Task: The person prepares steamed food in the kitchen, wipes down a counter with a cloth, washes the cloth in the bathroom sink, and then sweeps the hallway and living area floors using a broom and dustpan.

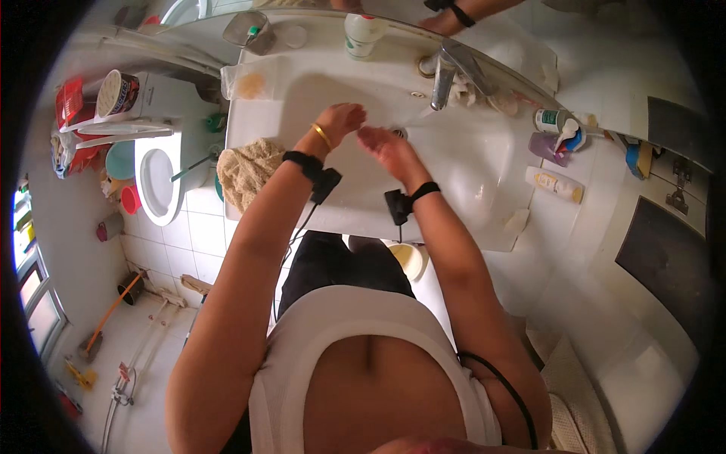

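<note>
Over the white sink basin (461, 170), my left hand (342, 121) and my right hand (389, 153) hang close together with a small gap between them. Nothing shows in either one. The fingers of my right hand reach out toward my left hand, whose fingers are loosely bent and apart from any object. A gold bangle (322, 135) circles my left wrist, and both wrists wear black straps with small black boxes. Beyond my right hand stands the chrome faucet (443, 85). The drain (399, 133) is partly hidden behind that hand.
A tan towel (248, 172) drapes over the sink's left edge. A white bottle (363, 36) and a clear container (249, 33) stand along the back. Bottles, including a cream-coloured one (555, 185), lie at the right. At the left is a white toilet (158, 181).
</note>
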Tool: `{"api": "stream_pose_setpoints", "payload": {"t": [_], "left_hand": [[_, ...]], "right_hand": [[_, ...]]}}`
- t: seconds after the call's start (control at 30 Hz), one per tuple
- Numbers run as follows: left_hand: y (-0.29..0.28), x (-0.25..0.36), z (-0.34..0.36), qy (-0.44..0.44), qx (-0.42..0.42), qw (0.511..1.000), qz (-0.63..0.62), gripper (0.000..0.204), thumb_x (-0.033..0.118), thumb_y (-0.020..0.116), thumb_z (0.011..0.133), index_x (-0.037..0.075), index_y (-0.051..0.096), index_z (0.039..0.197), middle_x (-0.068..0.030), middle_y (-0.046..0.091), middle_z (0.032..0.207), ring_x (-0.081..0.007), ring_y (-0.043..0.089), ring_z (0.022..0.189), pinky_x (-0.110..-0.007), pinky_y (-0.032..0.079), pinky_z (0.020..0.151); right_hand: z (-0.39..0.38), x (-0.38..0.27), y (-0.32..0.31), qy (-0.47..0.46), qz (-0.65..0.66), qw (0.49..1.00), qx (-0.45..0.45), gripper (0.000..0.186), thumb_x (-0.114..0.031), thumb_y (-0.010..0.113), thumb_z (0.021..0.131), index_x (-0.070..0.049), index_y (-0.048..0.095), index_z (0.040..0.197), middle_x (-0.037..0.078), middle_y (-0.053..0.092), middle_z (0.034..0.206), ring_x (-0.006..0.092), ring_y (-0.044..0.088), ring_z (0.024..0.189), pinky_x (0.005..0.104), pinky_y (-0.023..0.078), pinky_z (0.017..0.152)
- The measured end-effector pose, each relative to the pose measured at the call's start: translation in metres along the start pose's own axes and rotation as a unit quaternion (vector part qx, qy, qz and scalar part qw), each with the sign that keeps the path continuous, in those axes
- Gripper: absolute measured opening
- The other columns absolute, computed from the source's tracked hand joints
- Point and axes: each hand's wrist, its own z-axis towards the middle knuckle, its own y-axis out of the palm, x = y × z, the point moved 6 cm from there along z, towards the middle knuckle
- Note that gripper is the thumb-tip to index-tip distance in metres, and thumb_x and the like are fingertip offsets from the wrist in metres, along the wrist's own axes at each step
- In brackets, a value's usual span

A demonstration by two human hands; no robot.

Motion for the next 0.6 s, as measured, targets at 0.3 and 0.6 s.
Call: {"api": "stream_pose_setpoints", "payload": {"t": [0.3,0.6], "left_hand": [[-0.051,-0.015,-0.040,-0.074,0.165,0.983,0.036,0.026,0.021,0.046,0.083,0.001,0.053,0.099,-0.0088,0.057,0.095,-0.0187,0.054,0.084,-0.029,0.043,0.077],[-0.003,-0.020,-0.019,-0.067,0.081,0.993,0.053,0.027,0.020,0.043,0.082,0.001,0.053,0.099,-0.0087,0.057,0.094,-0.0167,0.053,0.086,-0.029,0.042,0.076]], "right_hand": [[0.012,0.015,-0.080,-0.030,-0.056,0.962,0.265,0.022,-0.019,0.044,0.086,0.000,0.054,0.089,0.011,0.057,0.091,0.0216,0.054,0.084,0.0306,0.045,0.078],[-0.022,-0.094,-0.043,-0.062,0.207,0.973,0.079,0.019,-0.012,0.044,0.085,0.005,0.052,0.087,0.014,0.058,0.088,0.0266,0.056,0.086,0.0353,0.046,0.084]]}}
